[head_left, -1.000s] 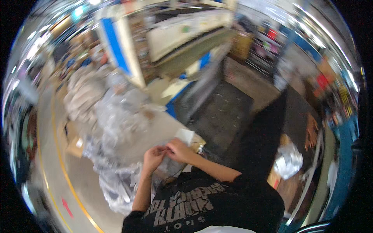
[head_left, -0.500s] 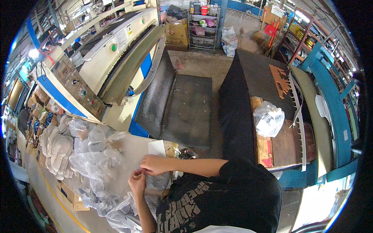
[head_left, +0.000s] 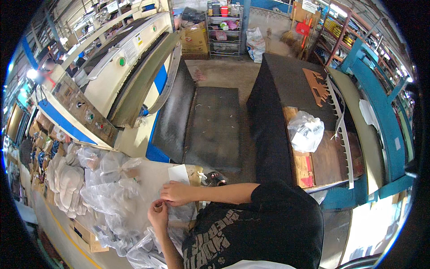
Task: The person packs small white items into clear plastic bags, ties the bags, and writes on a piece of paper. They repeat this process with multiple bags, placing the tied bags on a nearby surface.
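Observation:
My right hand [head_left: 175,193] reaches across from the right, its fingers bent and drawn together over the work table [head_left: 150,175]. Just below it, my left hand [head_left: 158,214] is closed in a pinch, fingertips nearly meeting those of the right. Whatever they grip between them is too small to make out. Under and beside the wrists lies a clear plastic bag [head_left: 182,211]. A white sheet [head_left: 178,173] rests on the table past my right hand. Filled clear plastic bags [head_left: 107,193] are heaped to the left of both hands.
Stacked pale shaped pieces [head_left: 66,186] sit at the table's left end. A large cream and blue press machine [head_left: 134,67] stands ahead on the left. To the right, a dark bench [head_left: 286,85] carries a white plastic bag [head_left: 306,132]. An open cardboard box [head_left: 96,242] is on the floor.
The whole view has shifted slightly. My hands stay close together above the table; the left fingers have turned and curled more, and the right hand has moved slightly.

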The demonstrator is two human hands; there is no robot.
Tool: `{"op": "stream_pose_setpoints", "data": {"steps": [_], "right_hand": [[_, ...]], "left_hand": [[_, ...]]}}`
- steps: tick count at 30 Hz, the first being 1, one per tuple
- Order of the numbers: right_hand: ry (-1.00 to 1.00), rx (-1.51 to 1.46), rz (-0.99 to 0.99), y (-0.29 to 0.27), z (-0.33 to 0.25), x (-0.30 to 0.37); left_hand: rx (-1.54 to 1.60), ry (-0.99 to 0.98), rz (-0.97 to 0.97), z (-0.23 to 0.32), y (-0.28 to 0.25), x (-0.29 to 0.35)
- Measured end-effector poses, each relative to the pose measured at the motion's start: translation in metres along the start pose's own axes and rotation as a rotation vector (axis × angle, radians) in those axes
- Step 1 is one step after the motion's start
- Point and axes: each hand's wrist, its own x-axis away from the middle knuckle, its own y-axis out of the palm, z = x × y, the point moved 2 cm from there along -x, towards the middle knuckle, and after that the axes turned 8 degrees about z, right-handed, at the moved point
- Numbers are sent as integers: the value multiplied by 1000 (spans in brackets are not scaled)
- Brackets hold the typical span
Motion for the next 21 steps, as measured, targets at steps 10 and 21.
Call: {"op": "stream_pose_setpoints", "data": {"steps": [10,21], "right_hand": [[-77,12,-39,-5,6,1],[-76,-133,-19,-1,7,3]], "left_hand": [[-430,195,-337,42,-18,-22],[-501,386,-366,25,-9,-18]]}}
